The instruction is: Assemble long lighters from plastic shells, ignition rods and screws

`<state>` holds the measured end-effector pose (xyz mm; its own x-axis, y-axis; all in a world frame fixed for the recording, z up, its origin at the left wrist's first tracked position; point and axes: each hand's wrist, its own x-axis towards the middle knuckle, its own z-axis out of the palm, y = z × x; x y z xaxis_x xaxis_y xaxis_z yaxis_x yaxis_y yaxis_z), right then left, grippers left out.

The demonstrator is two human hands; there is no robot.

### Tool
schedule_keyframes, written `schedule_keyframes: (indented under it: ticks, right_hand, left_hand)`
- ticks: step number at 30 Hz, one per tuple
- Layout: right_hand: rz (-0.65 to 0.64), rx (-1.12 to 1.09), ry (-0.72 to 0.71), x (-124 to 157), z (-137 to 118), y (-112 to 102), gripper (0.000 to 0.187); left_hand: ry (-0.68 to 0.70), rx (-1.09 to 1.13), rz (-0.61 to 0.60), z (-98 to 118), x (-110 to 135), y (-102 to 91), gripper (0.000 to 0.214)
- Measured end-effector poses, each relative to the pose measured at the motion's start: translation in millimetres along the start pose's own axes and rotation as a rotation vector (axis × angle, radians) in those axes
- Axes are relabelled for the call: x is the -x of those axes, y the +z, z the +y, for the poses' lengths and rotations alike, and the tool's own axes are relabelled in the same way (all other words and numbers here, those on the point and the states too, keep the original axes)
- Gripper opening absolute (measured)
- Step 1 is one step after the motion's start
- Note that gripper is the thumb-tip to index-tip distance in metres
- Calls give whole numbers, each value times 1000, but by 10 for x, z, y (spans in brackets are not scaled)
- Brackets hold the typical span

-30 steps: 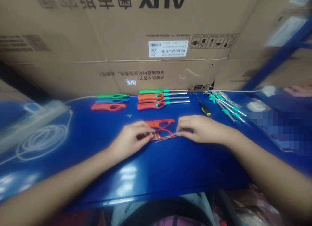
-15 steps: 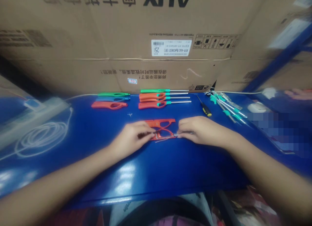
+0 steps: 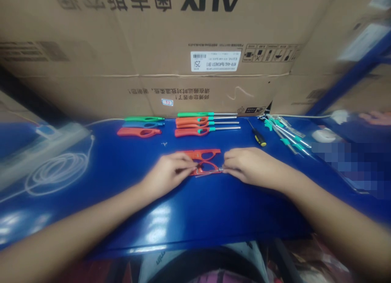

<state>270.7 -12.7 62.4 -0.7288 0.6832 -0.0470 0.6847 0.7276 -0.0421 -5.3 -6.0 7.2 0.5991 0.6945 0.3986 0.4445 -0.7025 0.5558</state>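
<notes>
Two halves of an orange lighter shell lie in front of me: the far half (image 3: 210, 152) and the near half (image 3: 215, 165), each with a trigger opening. My left hand (image 3: 171, 171) is closed in a pinch over the near half's left part, beside a small dark part; what its fingertips hold is hidden. At the right end of that half, my right hand (image 3: 247, 167) pinches a small silver part (image 3: 220, 169). A thin pale wire (image 3: 203, 175) runs along the shell's near edge.
Behind the shells lie several assembled lighters (image 3: 191, 131), loose handles (image 3: 137, 132) and a screwdriver (image 3: 259, 137). Metal tubes with teal parts (image 3: 287, 134) are piled at right. A coiled white cable (image 3: 51, 175) lies left; a large carton (image 3: 146, 42) stands behind.
The whole view has shifted slightly. My left fingers have moved a little right along the near shell half; my right hand keeps its pinch at the end.
</notes>
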Motion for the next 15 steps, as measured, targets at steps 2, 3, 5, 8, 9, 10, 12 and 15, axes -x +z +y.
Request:
schedule_keyframes:
  ticks: [2,3,5,8,9,10,12,15]
  right_hand:
    - [-17,1,11,0,-13,-13,21]
    - [-21,2,13,0,-17,-19,22]
    - [-23,8,11,0,-20,-26,23]
    - [-24,20,10,3,-17,-26,23]
    - [-25,24,12,4,-14,-24,22]
    - [-25,27,14,6,-11,-22,22]
    - [-27,30,19,9,-5,-20,23]
    - [-32,24,24,14,6,-17,23]
  left_hand:
    - [48,-54,-11,6,-1,2,21]
    - [70,-88,-21,14,0,0,22]
    - [91,-157,-39,40,1,-14,24]
    - [85,-230,-69,96,-1,-57,27]
    - [83,-253,-87,116,-4,-77,28]
    - [82,-277,-112,135,-6,-100,29]
    - [70,-331,-175,169,-11,-150,30]
    - [43,-392,-268,206,-8,-224,35]
